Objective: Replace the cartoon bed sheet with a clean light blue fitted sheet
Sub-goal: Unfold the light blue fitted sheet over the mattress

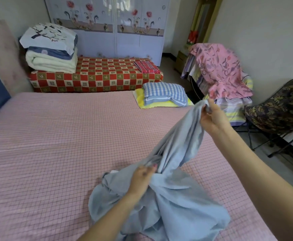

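A crumpled light blue fitted sheet (pixel 173 202) lies in a heap on the near right part of the bed, whose pink checked mattress cover (pixel 55 145) is bare. My left hand (pixel 142 180) grips a bunch of the sheet low over the heap. My right hand (pixel 211 117) holds an edge of the same sheet lifted high toward the bed's far right corner, so a band of cloth stretches between both hands. No cartoon sheet can be made out with certainty.
A blue checked pillow (pixel 164 94) on a yellow towel lies at the bed's far right corner. Beyond stands a red checked bench (pixel 97 75) with stacked quilts (pixel 52 51). At right are a rack draped in pink floral cloth (pixel 220 70) and a dark folding chair (pixel 277 108).
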